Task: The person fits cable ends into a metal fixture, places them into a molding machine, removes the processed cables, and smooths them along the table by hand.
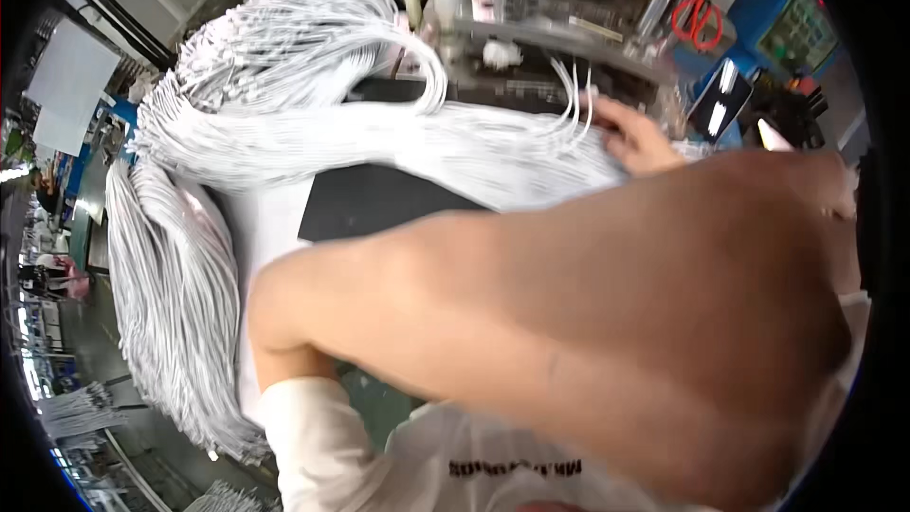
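Note:
A thick bundle of white cables lies across the work surface, its right end running to my right hand. The fingers there curl at a few thin cables that arch up from the bundle; the grip itself is partly hidden. My left arm crosses the whole view from the lower left, very near and blurred. My left hand is at the right rim, raised close, with its fingers not readable. Under the arm, a black flat sheet shows beside the bundle. My right forearm is hidden behind the left one.
More white cables are heaped in a coil at the back left, and another bundle hangs over the left edge. Metal machine parts stand behind. Red-handled scissors and a dark phone-like device are at the back right.

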Available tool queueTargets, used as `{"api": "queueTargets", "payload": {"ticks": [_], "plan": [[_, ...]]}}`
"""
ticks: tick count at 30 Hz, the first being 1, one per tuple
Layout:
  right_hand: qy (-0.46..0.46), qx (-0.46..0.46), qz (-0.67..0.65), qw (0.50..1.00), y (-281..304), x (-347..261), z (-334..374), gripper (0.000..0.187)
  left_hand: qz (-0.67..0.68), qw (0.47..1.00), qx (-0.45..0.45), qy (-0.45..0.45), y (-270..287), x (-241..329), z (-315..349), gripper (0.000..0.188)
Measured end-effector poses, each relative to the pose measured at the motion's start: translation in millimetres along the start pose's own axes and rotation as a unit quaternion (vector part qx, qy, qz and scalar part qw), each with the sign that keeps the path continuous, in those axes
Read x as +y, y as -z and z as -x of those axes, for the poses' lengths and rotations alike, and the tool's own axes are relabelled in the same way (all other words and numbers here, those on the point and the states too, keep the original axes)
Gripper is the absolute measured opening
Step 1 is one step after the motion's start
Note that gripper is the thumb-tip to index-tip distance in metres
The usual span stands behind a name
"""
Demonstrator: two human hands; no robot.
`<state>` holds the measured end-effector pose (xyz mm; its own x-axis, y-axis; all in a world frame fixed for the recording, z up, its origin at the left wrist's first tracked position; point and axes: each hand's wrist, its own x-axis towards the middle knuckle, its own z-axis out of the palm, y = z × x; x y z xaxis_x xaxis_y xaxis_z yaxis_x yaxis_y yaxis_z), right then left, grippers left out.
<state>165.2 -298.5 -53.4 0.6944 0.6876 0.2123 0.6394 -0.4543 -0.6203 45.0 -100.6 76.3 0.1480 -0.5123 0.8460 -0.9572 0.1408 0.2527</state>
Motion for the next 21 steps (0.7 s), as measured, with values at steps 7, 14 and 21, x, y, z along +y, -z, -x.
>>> {"api": "queueTargets", "payload": {"ticks": [7, 14, 21], "plan": [[0.028, -0.003, -0.099, 0.995, 23.4, -37.3, -26.7, 0.054, -0.109, 0.947, -0.236, 0.191, 26.6, -34.0, 65.6, 0.058], [-0.025, -0.038, -0.179, 0.983, 9.8, -38.4, -37.8, 0.054, -0.363, 0.814, -0.323, 0.317, 75.2, -64.8, 108.9, 0.046], [0.040, -0.019, 0.037, 0.998, -32.1, -48.5, -50.1, 0.047, -0.326, 0.819, -0.255, 0.398, 99.8, -68.4, 111.2, 0.026]]}}
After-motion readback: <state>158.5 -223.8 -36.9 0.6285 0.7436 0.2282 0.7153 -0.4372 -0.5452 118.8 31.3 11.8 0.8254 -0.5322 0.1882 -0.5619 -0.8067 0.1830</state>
